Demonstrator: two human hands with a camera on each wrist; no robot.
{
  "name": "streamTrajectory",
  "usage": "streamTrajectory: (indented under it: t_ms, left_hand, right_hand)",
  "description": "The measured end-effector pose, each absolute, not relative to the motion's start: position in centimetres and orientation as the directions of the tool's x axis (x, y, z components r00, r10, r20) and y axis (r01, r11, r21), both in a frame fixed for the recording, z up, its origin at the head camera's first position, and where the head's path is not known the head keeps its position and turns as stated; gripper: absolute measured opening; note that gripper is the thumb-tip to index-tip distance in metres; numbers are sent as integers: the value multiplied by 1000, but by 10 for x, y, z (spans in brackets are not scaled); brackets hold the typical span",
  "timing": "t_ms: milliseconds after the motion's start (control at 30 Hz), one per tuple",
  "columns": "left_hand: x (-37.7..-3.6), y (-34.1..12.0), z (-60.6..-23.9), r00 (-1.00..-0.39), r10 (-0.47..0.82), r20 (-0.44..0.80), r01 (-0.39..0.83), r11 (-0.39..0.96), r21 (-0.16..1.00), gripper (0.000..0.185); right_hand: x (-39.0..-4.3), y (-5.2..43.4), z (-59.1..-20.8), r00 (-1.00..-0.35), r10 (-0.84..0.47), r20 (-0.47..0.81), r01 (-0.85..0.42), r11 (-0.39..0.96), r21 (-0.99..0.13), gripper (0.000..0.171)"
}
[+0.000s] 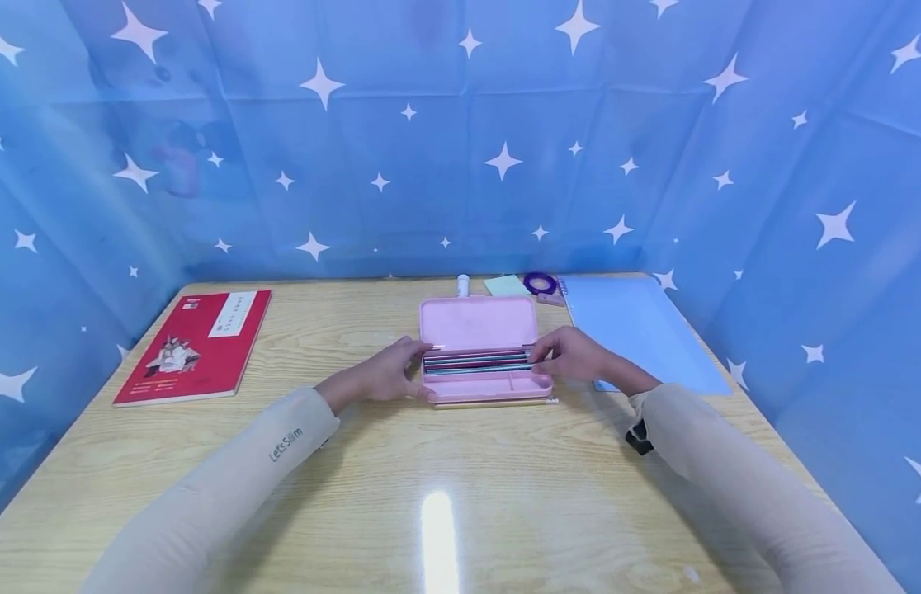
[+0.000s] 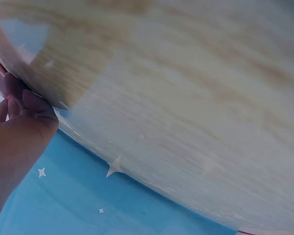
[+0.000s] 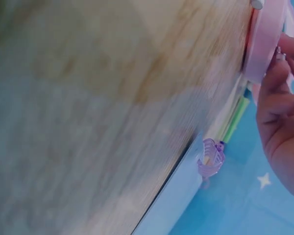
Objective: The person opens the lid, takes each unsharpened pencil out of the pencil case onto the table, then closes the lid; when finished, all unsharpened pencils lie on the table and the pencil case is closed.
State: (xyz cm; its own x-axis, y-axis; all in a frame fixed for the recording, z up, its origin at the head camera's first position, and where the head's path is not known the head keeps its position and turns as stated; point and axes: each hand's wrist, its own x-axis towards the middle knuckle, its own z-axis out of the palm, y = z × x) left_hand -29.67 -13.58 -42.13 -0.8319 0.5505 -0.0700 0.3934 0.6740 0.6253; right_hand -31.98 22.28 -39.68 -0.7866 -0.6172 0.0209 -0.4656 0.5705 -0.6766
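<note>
The left hand [image 1: 386, 375] rests against the left short end of the open pink pencil case [image 1: 484, 363], its fingers curled round that end. In the left wrist view the fingertips [image 2: 19, 100] press a pink edge, though little else shows there. The right hand [image 1: 572, 355] meets the case at the opposite, right short end, thumb and fingers pinching the rim; the right wrist view shows its fingers [image 3: 279, 78] curled over the pink wall.

The case sits on the wooden desk [image 1: 446, 487], near the middle, its long axis running left to right, squarely between the two hands. Each hand is at its own end, neither nearer than the other. The lid stands tipped back on the far side of the case. Pens or pencils [image 1: 477, 361] lie inside, parallel to the long axis. One more pencil [image 1: 498, 403] lies on the desk just beside the near wall of the case.

Left of the case, well apart, lies a red book [image 1: 196, 345]. Right of the case lies a blue sheet [image 1: 639, 330]. Behind the case are a white tube [image 1: 463, 285], a green note pad [image 1: 507, 285] and a purple tape roll [image 1: 540, 284].
</note>
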Motion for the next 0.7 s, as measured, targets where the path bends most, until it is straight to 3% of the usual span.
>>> streamTrajectory:
  t_ms: [300,700]
  left_hand:
    - [-297,-135,-422,-827,558,-67,399,668,628,106]
    - [-294,-134,-418,-830,553,-79,394,681,618,103]
  right_hand:
    - [-315,226,-397,-856,-514,48,-373,551,-746,9]
    - [-305,229,-388,-867,-495,57,-360,545,-757,10]
